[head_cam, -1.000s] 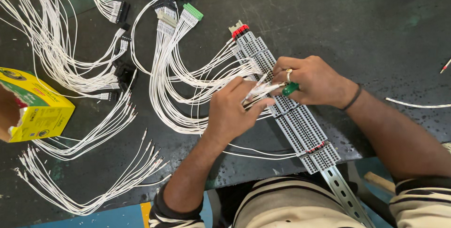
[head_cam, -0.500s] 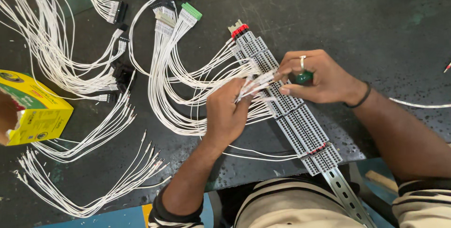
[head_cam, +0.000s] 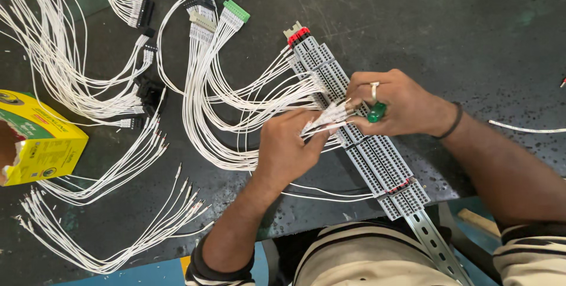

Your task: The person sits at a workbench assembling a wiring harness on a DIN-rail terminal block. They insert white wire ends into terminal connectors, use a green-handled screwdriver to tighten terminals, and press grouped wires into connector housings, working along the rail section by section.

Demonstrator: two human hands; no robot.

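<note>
Wires (head_cam: 327, 118), thin and limp, pinched near their ends by your left hand (head_cam: 289, 147); right hand (head_cam: 392, 106), at 3 o'clock, closed around green-handled screwdriver (head_cam: 376, 112) over stiff terminal strip (head_cam: 377, 156)

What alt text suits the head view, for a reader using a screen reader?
The left hand pinches thin white wires over a long grey terminal-block strip while the right hand holds a green-handled screwdriver. More white wire bundles and a yellow cardboard box lie left.

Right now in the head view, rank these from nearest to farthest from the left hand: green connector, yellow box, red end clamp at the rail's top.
From the left hand:
1. Red end clamp, up and slightly right on the rail.
2. Green connector, farther up, at top centre.
3. Yellow box, far left edge.
</note>
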